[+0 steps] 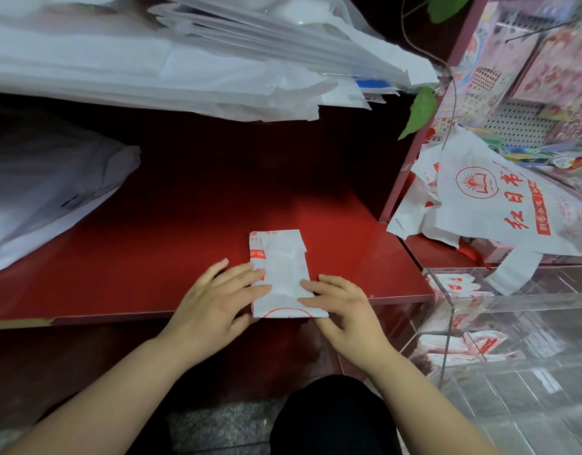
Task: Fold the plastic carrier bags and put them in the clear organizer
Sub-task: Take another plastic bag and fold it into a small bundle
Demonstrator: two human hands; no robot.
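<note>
Fingers straight, my left hand (pixel 217 297) and right hand (pixel 345 310) pressed the folded bag (pixel 283 267), lengthwise away from me; organizer (pixel 513 303) lay right of the right hand.

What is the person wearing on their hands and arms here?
Nothing visible. The left hand and right hand are bare, with no gloves, rings, watch or wristbands. No sleeves show anywhere up to the frame edge.
</note>
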